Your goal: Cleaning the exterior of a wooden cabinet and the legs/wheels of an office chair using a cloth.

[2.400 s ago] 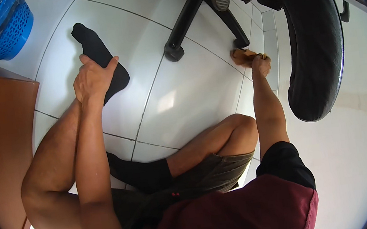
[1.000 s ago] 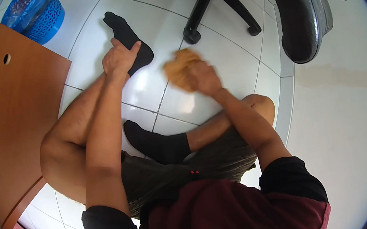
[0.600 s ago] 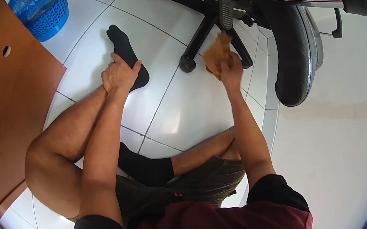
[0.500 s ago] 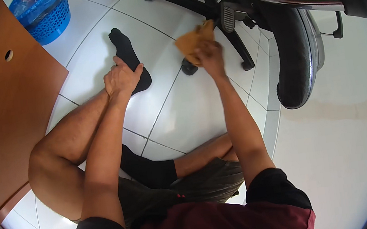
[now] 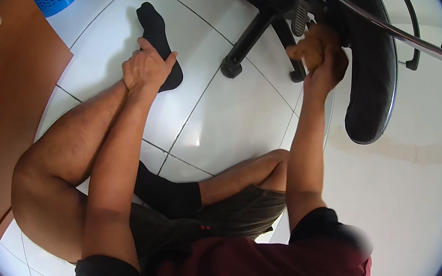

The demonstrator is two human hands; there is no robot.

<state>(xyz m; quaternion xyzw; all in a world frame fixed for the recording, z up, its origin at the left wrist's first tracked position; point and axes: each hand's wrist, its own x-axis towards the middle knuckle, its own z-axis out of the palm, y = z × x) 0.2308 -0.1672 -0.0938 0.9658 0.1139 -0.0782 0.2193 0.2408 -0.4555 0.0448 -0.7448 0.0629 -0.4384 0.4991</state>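
Note:
My right hand (image 5: 331,69) is closed around a bunched orange-brown cloth (image 5: 312,52). It holds the cloth under the black office chair's seat (image 5: 367,103), close to the lever and the mechanism beneath it. Whether the cloth touches the chair is hard to make out. My left hand (image 5: 145,70) grips my left ankle, over the black sock (image 5: 153,27), thumb on one side and fingers on the other. That foot is flat on the floor. The chair's black star base (image 5: 252,36) stands ahead, a caster (image 5: 231,68) at the end of its nearest leg.
A brown wooden panel (image 5: 11,92) with a round hole rises on the left. Part of a blue perforated basket (image 5: 58,1) shows at the top. White tiles (image 5: 213,122) cover the floor, and a white wall (image 5: 403,187) is on the right. My other socked foot (image 5: 170,194) is tucked in front of me.
My right hand has carried the cloth rightward, from beside a caster to under the seat. The chair base has turned somewhat. My left hand keeps its hold while the view has shifted.

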